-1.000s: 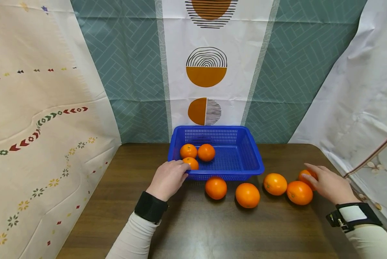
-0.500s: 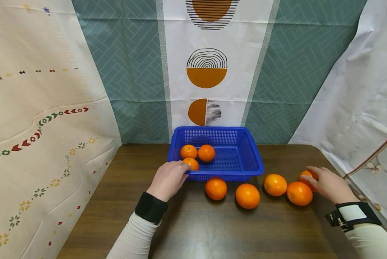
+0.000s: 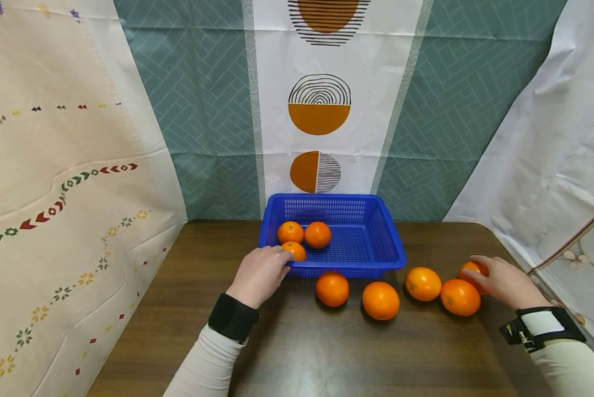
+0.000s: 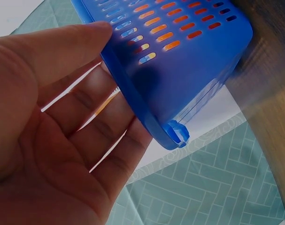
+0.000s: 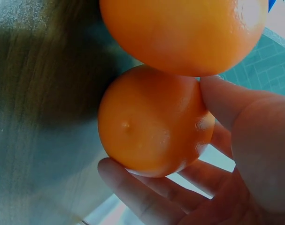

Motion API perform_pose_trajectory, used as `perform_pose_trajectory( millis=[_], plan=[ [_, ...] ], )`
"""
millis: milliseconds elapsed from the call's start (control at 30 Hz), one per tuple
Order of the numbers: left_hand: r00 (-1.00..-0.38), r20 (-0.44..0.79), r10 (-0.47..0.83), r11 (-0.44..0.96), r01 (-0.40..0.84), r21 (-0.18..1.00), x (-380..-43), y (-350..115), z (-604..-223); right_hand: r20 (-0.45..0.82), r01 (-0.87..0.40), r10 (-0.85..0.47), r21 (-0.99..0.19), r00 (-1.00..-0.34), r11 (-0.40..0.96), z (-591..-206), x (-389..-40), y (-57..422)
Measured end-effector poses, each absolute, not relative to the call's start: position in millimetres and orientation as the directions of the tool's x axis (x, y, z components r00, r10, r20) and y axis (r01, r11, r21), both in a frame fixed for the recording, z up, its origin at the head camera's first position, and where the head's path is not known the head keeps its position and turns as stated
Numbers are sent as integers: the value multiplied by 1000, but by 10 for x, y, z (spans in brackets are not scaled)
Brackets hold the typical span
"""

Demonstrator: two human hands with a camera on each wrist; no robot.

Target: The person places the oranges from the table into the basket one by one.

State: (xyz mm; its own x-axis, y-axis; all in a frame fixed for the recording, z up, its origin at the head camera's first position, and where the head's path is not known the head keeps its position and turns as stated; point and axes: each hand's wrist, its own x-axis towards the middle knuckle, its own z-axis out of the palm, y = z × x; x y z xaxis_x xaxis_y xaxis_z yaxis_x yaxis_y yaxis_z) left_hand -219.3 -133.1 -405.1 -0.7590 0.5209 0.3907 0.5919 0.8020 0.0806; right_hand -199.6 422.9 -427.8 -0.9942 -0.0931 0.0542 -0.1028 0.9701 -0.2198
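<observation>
My left hand [image 3: 259, 275] grips the near left rim of a blue plastic basket [image 3: 398, 259]. In the left wrist view its thumb presses the outer wall while the fingers pass over the rim. Inside the basket sit an orange [image 3: 290, 232], a second orange [image 3: 317, 235] and a third orange [image 3: 297, 252] partly behind my fingertips. At the far right my right hand [image 3: 510, 284] holds another orange [image 5: 151, 124] on the table, thumb on one side and fingers curled round the other. A larger orange [image 5: 184, 37] touches it.
Several loose oranges lie in front of the basket, among them one orange [image 3: 332, 289] near its front wall, one orange [image 3: 380, 301] nearer me and one orange [image 3: 423, 284] to the right. Cloth hangings [image 3: 207, 138] surround the wooden table [image 3: 297, 353].
My right hand's fingers have lowered and closed round the far-right orange. The left hand stays on the basket rim, and the oranges keep their places.
</observation>
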Motion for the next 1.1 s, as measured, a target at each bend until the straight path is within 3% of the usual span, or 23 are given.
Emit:
perform_pose_trajectory(
  millis=[400,800,1100],
  plan=[
    [-767,379,518,806,586,83,-2194,-1324,-4038,90,-99,-82,-219,-993,971,-4269,-1965,4207],
    [-781,359,510,819,569,74,-2212,-1324,-4047,202,-179,-132,-236,-970,955,-4048,-1963,3995],
    [-785,352,509,818,569,85,-2207,-1327,-4045,205,-186,-138,-240,-969,953,-3855,-1943,3769]
  ],
)
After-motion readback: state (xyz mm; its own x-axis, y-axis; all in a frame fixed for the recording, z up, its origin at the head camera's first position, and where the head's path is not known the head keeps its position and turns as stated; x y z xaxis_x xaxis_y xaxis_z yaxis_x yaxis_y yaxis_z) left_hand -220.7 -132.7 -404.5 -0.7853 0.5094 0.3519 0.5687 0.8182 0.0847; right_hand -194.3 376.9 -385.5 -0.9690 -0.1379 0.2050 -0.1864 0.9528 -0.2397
